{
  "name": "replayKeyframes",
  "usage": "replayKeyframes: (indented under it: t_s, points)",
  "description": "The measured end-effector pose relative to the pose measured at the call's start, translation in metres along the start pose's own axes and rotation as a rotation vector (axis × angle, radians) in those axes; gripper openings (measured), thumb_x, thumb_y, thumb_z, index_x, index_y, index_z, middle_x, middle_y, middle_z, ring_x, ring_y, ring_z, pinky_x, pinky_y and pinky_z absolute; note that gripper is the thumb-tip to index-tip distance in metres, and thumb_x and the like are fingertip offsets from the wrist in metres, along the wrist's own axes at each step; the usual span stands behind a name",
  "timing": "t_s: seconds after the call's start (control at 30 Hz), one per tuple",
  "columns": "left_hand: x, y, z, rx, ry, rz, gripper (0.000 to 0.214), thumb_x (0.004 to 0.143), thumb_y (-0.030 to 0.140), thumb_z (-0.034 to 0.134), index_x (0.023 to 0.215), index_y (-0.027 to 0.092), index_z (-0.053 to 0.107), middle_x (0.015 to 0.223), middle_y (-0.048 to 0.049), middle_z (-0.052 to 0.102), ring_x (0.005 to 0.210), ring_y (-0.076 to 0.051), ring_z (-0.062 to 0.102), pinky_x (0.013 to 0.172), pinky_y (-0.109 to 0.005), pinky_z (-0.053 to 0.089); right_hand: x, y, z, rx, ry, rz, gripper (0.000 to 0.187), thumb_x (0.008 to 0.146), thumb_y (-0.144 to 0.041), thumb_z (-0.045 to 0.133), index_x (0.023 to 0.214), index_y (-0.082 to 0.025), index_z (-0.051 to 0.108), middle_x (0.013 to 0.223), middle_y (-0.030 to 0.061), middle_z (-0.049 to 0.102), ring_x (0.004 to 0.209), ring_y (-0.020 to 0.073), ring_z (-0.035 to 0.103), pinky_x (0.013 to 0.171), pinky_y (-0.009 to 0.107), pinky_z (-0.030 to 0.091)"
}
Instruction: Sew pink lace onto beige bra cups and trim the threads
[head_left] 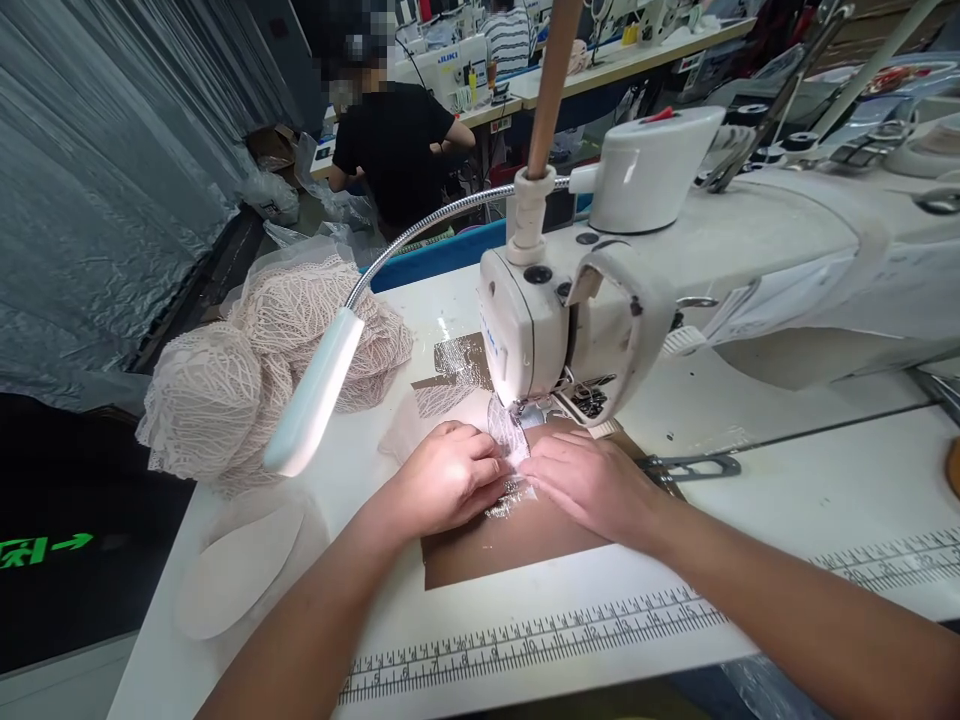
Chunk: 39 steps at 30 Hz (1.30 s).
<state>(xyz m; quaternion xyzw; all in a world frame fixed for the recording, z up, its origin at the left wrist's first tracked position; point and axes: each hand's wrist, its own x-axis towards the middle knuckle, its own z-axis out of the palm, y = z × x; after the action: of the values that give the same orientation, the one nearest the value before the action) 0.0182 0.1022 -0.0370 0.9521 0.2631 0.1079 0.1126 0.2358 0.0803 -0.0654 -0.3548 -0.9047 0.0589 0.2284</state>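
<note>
Under the needle of a white sewing machine (525, 330) lies a pale pink lace piece (508, 425), with sheer fabric spreading out to its left. My left hand (454, 475) has its fingers curled down on the near left side of the lace. From the right, my right hand (585, 480) pinches the lace's edge, fingers pressed together close to the other hand. Both hands rest over a brown sheet (517, 550) taped to the machine bed. The fingertips partly hide the fabric between them.
Heaped lace cups (277, 360) sit at the table's left, with a pale oval pad (244, 575) nearer me. A lamp (319, 390) on a bent metal neck hangs over that side. A printed ruler (525, 650) runs along the front edge. Ahead, a person (394, 150) sits at another machine.
</note>
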Motion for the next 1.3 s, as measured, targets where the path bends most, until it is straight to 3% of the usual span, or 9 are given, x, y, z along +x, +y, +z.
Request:
replayKeyframes:
  t_s: [0.13,0.23,0.4,0.6,0.77,1.03,1.3]
  points:
    - [-0.001,-0.003,0.001,-0.032,-0.020,0.005,0.029,0.092,0.037,0.047,0.103,0.020,0.067,0.086,-0.0050,0.064,0.078,-0.016,0.057,0.081,-0.033,0.039,-0.006,0.003,-0.006,0.056,-0.109,-0.105,0.025,0.087,-0.011,0.044,0.096,-0.019,0.066,0.076,0.0034,0.059,0.073,0.0153,0.049,0.066,0.028,0.035]
    - [0.000,-0.003,0.002,-0.026,-0.024,0.003,0.032,0.091,0.038,0.047,0.109,0.021,0.066,0.087,-0.0061,0.063,0.079,-0.017,0.055,0.081,-0.034,0.038,-0.008,0.004,-0.008,0.084,-0.131,-0.134,0.025,0.086,-0.011,0.045,0.098,-0.019,0.065,0.077,0.0031,0.059,0.073,0.0154,0.049,0.066,0.028,0.035]
    - [0.000,-0.002,0.001,-0.051,-0.048,-0.010,0.032,0.091,0.038,0.046,0.108,0.020,0.066,0.087,-0.0057,0.063,0.080,-0.018,0.055,0.082,-0.035,0.038,-0.008,0.005,-0.002,0.026,0.044,0.038,0.027,0.089,-0.014,0.042,0.104,-0.017,0.065,0.074,0.0027,0.060,0.066,0.0138,0.051,0.060,0.026,0.035]
    - [0.006,0.003,0.005,0.043,0.005,-0.048,0.031,0.095,0.033,0.039,0.108,0.018,0.062,0.123,-0.0092,0.060,0.090,-0.020,0.055,0.080,-0.036,0.043,-0.004,0.001,-0.001,-0.098,-0.049,0.079,0.029,0.087,-0.010,0.042,0.102,-0.016,0.066,0.078,0.0043,0.058,0.069,0.0143,0.050,0.062,0.026,0.036]
    - [0.010,0.006,0.013,0.146,0.016,-0.135,0.034,0.096,0.031,0.037,0.118,0.017,0.058,0.125,-0.0084,0.059,0.086,-0.021,0.054,0.077,-0.037,0.044,-0.004,0.000,-0.002,-0.110,-0.068,0.088,0.029,0.085,-0.008,0.042,0.097,-0.017,0.067,0.080,0.0047,0.058,0.070,0.0147,0.049,0.061,0.027,0.034]
    - [0.009,0.003,0.011,0.132,-0.023,-0.139,0.037,0.094,0.031,0.038,0.124,0.015,0.054,0.132,-0.0074,0.054,0.092,-0.023,0.053,0.080,-0.039,0.044,-0.004,-0.001,-0.003,-0.134,-0.089,0.084,0.032,0.084,-0.007,0.044,0.105,-0.018,0.065,0.081,0.0043,0.059,0.071,0.0151,0.050,0.062,0.027,0.033]
    - [0.010,-0.003,0.015,0.100,0.017,-0.176,0.040,0.093,0.032,0.040,0.125,0.012,0.053,0.134,-0.0104,0.052,0.102,-0.026,0.052,0.085,-0.042,0.044,0.002,-0.001,-0.001,-0.224,0.015,0.140,0.031,0.085,-0.010,0.045,0.107,-0.016,0.066,0.076,0.0033,0.061,0.062,0.0136,0.047,0.056,0.028,0.030]
